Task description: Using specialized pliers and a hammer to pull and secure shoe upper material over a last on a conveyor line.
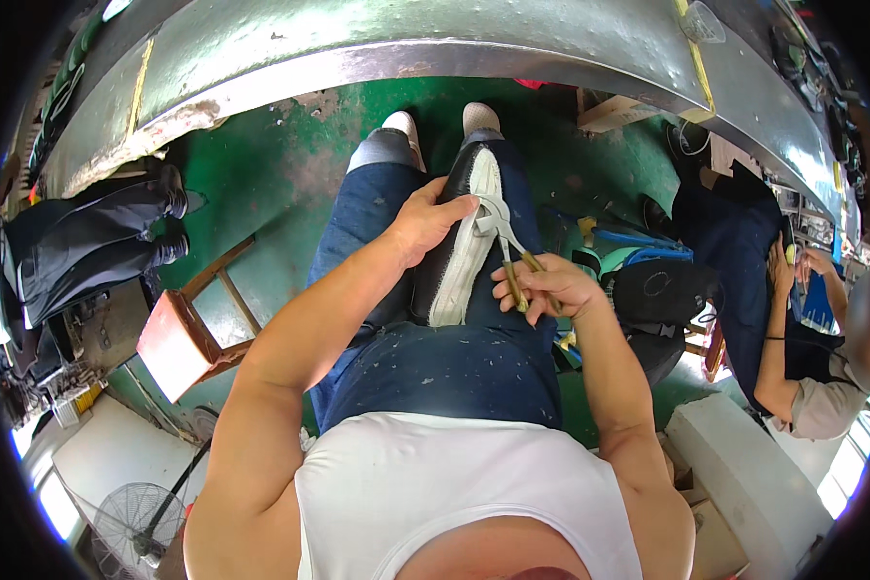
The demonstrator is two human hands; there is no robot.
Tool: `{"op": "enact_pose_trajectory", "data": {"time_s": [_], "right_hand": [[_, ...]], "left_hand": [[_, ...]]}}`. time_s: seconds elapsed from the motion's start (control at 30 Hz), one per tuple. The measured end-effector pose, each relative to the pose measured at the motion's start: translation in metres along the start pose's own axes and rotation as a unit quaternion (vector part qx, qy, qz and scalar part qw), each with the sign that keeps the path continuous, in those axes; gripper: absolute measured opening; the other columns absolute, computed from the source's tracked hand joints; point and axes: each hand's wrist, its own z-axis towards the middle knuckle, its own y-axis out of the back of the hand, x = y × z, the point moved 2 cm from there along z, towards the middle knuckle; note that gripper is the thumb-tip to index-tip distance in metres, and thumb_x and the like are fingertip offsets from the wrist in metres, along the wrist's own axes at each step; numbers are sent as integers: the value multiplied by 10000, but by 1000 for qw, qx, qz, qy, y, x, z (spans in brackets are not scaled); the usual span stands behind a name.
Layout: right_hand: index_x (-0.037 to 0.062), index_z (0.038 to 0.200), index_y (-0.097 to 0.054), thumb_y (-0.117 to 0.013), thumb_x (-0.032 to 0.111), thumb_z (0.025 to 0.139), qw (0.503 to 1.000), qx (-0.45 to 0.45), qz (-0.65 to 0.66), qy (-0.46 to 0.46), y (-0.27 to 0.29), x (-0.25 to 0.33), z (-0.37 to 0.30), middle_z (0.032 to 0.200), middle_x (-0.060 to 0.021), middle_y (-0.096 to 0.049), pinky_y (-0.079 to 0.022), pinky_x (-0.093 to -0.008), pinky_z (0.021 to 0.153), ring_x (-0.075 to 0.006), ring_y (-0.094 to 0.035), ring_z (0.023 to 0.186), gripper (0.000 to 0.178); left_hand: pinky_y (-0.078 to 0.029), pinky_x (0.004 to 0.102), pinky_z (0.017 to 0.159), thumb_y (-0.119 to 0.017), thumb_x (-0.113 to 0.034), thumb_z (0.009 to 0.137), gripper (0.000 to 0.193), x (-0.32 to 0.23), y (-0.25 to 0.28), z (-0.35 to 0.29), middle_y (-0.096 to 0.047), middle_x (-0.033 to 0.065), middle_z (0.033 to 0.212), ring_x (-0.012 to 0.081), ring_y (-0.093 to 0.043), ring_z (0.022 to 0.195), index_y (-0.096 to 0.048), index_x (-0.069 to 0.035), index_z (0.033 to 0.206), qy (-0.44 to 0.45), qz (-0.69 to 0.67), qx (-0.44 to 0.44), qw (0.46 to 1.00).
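A black shoe upper with a pale, stitched underside (450, 288) lies lengthwise on my thighs, underside up. My left hand (421, 224) grips its left side near the middle, thumb reaching over toward the underside. In my right hand (553, 287) are metal pincers (494, 215) with brass-coloured handles. Their broad curved jaws rest over the shoe's underside, close to my left thumb. Whether the jaws pinch any material is hard to make out. The fingers of my right hand curl around the handles, which stand somewhat apart.
A metal-topped bench (387, 68) runs across the far side. At left stand a wooden stool (179, 343) and a person in dark trousers (97, 256). A fan (140, 527) is at lower left. On the right, a co-worker (802, 387) sits beside a black bag (662, 290).
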Motion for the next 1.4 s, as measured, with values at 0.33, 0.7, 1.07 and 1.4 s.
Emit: {"op": "enact_pose_trajectory", "data": {"time_s": [0.33, 0.7, 1.07, 1.4], "right_hand": [[-17, 945, -609, -460, 320, 1047, 736, -239, -597, 212, -64, 70, 5, 727, -91, -651, -486, -339, 599, -189, -620, 637, 382], [-19, 875, -610, -519, 289, 1020, 784, -287, -548, 41, -44, 61, -8, 698, -97, -642, -495, -334, 639, -185, -626, 634, 352], [-95, 1225, -555, -624, 302, 956, 531, -166, -813, 173, -105, 27, -19, 1018, -272, -680, -521, -468, 882, -427, -653, 999, 484], [2, 1123, -633, -609, 403, 958, 620, -297, -698, 201, -73, -30, -16, 907, -200, -693, -513, -478, 784, -404, -667, 880, 435]], "left_hand": [[-488, 358, 968, -706, -268, 865, 670, -8, -14, 1, -631, 157, 1218, 226, -625, 1104, -456, 45, 1402, 5, 160, -37, 986], [-433, 400, 1000, -781, -317, 829, 679, -8, 7, 10, -632, 106, 1269, 211, -605, 1154, -492, -52, 1384, 74, 93, 56, 991], [-438, 452, 935, -773, -341, 842, 710, -12, 4, 8, -620, 117, 1307, 241, -577, 1191, -442, -101, 1423, 131, 107, 87, 982], [-535, 336, 815, -750, -281, 887, 572, 12, 17, 11, -655, 101, 1173, 179, -654, 991, -492, -27, 1329, 34, 96, 64, 993]]}}
